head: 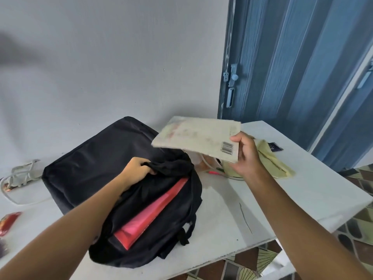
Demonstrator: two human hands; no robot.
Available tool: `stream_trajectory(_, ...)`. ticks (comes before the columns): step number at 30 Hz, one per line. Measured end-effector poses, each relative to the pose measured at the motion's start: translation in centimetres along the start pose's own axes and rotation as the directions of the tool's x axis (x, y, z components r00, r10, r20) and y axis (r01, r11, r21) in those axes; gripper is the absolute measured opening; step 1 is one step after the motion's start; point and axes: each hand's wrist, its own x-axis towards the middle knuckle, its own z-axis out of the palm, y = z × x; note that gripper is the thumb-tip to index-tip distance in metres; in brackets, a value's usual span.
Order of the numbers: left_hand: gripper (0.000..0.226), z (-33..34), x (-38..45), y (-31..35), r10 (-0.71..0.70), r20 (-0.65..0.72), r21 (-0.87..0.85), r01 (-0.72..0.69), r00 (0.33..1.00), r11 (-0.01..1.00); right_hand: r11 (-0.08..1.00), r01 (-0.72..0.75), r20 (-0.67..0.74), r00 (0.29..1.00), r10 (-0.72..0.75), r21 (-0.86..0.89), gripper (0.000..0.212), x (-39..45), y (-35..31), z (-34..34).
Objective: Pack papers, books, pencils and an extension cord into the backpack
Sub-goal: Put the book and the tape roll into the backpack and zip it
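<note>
A black backpack (96, 158) lies flat on the white table (262, 199) with its mouth open toward me. A red folder or book (153, 211) sticks out of the opening. My left hand (137, 168) grips the upper flap of the opening and holds it up. My right hand (246, 152) holds a worn cream book (195, 136) with a barcode, raised above the table just right of the backpack. A pink pencil or pen (214, 172) lies under the book. A white extension cord (22, 176) sits at the far left.
Yellowish folded papers (270, 160) and a small dark card (275, 147) lie at the right of the table. A red packet (8, 221) is at the left edge. A blue folding door (292, 67) stands behind, with patterned floor (359, 229) beyond the table's right edge.
</note>
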Motion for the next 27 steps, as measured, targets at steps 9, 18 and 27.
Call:
stream_trajectory(9, 0.026, -6.7, -3.3, 5.1, 0.118, -0.079, -0.08, -0.125, 0.99, 0.989, 0.933, -0.284, 0.123, 0.941, 0.316, -0.223, 0.072, -1.9, 5.7, 0.2)
stream_trajectory(18, 0.008, -11.1, -6.9, 9.4, 0.277, -0.24, 0.113, -0.257, 0.93, 0.96, 0.959, -0.242, 0.034, 0.968, 0.249, -0.145, 0.031, -3.2, 7.6, 4.8)
stream_trajectory(27, 0.018, -9.2, -8.5, 9.8, 0.289, -0.248, 0.078, -0.278, 0.925, 0.957, 0.955, -0.297, 0.005, 0.955, 0.297, 0.013, 0.05, -0.7, 14.9, 9.0)
